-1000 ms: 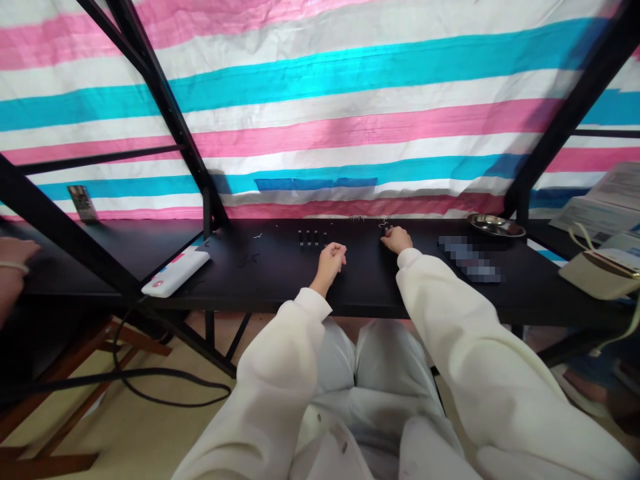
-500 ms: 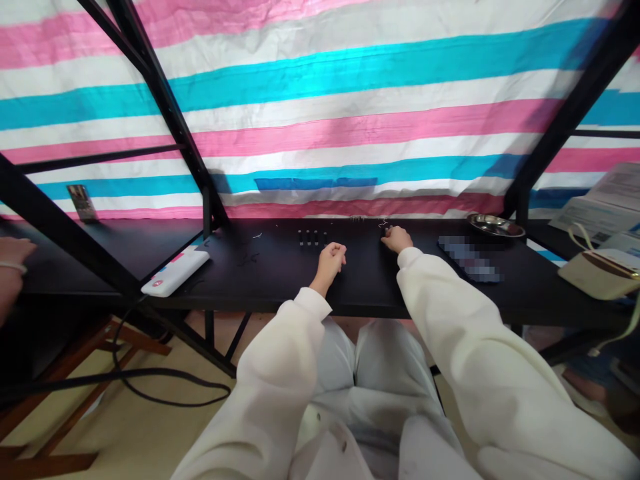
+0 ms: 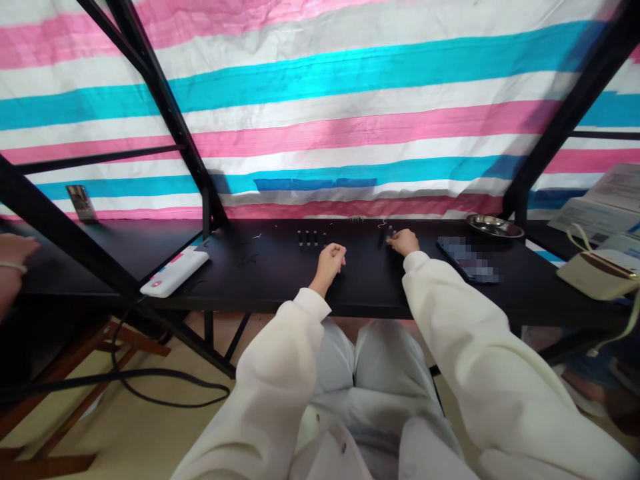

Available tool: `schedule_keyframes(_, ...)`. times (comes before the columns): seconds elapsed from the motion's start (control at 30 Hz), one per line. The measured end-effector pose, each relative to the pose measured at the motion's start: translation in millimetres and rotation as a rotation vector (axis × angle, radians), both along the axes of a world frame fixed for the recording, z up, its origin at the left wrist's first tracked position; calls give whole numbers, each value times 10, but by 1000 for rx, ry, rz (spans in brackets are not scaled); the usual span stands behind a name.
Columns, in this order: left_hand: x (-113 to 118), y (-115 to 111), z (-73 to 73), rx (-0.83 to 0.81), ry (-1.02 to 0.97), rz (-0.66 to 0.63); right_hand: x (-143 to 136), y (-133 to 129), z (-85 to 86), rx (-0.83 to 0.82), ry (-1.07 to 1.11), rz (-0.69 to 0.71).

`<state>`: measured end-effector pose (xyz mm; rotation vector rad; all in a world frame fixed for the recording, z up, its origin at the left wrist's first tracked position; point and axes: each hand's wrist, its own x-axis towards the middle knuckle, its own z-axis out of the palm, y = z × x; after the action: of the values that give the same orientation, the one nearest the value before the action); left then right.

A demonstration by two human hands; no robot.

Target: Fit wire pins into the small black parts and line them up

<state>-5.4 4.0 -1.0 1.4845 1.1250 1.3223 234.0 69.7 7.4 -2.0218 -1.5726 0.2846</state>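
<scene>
On the black tabletop (image 3: 270, 277), my left hand (image 3: 330, 262) rests with its fingers curled together; whatever they may hold is hidden. Just beyond it, several small black cylinders with pale ends (image 3: 307, 238) stand in a short row, the rightmost close to my fingers. Farther right, my right hand (image 3: 405, 243) is closed in a pinch at its fingertips. What is between those fingertips is too small to name. Small dark cylinders (image 3: 381, 236) stand right beside them. A thin white scrap (image 3: 383, 223) lies behind, near the table's back edge.
A white power strip (image 3: 175, 273) with a black cable lies left. Right are a steel dish (image 3: 495, 226), a blurred-out phone-shaped item (image 3: 467, 260) and a beige pouch (image 3: 597, 273). Black frame posts (image 3: 173, 127) flank the table. Another person's hand (image 3: 17, 250) shows far left.
My right hand has shifted slightly right and nearer, uncovering small dark cylinders beside its fingertips. My left hand has stayed in place.
</scene>
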Motion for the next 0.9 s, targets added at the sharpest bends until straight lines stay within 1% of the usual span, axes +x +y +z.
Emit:
schedule_keyframes(0.1, 1, -4, -3, 0, 6, -2, -26, -34, -22, -9, 21, -37)
schedule_keyframes(0.27, 9, -9, 2, -4, -6, 5, -48, -41, -15, -5, -1, -58)
schedule_keyframes(0.67, -1, -10, 1, 13, -7, 44, -41, -21, -39, -24, -10, -56)
schedule_keyframes(0.77, -17, 0, -5, -1, -5, 91, -34, -40, -19, -40, -17, -44)
schedule_keyframes(0.9, -50, 42, -31, -12, -19, 243, -28, -135, 49, -66, -32, -37)
